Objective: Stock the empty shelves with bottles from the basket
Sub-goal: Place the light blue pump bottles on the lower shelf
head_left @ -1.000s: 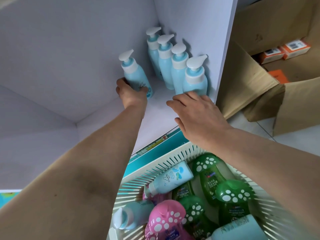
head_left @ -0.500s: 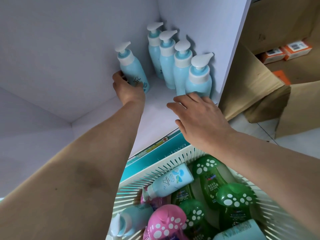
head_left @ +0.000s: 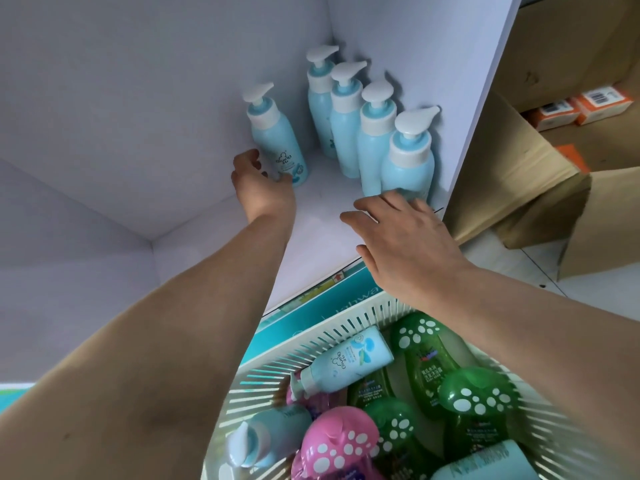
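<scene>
Left hand [head_left: 263,188] fingers loosely open beside the lone bottle [head_left: 277,140], seating it on the shelf [head_left: 322,230]. Right hand [head_left: 405,237] fingers spread open, tips at the row's front bottle [head_left: 410,157], likely steadying.

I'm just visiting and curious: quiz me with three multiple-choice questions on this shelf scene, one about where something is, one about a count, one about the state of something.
1. Where does the row of four blue pump bottles stand?
A. Along the shelf's right wall
B. On the floor
C. Inside the cardboard box

2. How many blue pump bottles stand upright on the shelf in all?
A. Three
B. Five
C. Eight

3. How is the left hand at the lone blue bottle?
A. Far from it, in the basket
B. At its base, fingers loosely open
C. Lifting it high by the pump

Answers:
1. A: the four line up against the right wall, front to back corner.
2. B: four in the row plus the one apart on the left.
3. B: the hand sits at the bottle's foot, which rests on the shelf; the right hand hovers open near the front bottle.
</scene>
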`<state>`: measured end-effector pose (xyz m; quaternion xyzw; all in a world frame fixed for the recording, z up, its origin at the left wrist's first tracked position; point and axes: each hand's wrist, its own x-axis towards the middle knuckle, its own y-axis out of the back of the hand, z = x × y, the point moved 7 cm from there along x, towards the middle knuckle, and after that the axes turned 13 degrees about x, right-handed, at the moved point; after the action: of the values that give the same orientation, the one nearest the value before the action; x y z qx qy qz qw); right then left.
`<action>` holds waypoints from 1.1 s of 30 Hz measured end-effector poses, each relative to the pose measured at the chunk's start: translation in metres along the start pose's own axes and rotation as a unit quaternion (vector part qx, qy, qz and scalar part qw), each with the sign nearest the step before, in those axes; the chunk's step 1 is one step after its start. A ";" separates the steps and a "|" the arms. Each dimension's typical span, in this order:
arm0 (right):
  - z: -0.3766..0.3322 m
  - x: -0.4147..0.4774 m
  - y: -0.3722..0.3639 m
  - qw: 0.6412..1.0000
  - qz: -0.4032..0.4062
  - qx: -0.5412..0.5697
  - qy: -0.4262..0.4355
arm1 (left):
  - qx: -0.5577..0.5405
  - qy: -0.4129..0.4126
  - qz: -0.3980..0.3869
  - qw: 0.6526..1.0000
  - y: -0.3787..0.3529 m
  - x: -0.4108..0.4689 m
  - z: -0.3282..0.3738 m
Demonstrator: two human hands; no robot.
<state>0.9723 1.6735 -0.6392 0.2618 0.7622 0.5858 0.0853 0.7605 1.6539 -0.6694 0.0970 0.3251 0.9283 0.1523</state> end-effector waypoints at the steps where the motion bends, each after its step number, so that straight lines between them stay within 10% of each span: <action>1: -0.001 -0.002 -0.001 1.000 -0.006 0.002 0.002 | -0.002 -0.009 -0.008 1.000 0.003 -0.006 0.003; 14: -0.021 -0.062 0.005 0.998 0.014 0.018 0.064 | 0.064 -0.144 -0.117 0.981 0.072 -0.122 0.016; 26: -0.054 -0.086 -0.034 0.981 -0.148 0.041 0.117 | 0.147 -0.188 -0.168 0.957 0.123 -0.166 -0.006; 29: -0.069 -0.090 -0.037 0.977 -0.160 0.046 0.135 | 0.303 -0.259 -0.270 0.877 0.129 -0.182 -0.015; 33: -0.088 -0.087 -0.031 0.974 -0.150 0.081 0.149 | 0.595 -0.312 -0.347 0.654 0.132 -0.206 -0.050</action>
<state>0.9986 1.5496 -0.6573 0.0602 0.8416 0.5355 0.0357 0.9099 1.4562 -0.6411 0.3308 0.7516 0.3307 0.4650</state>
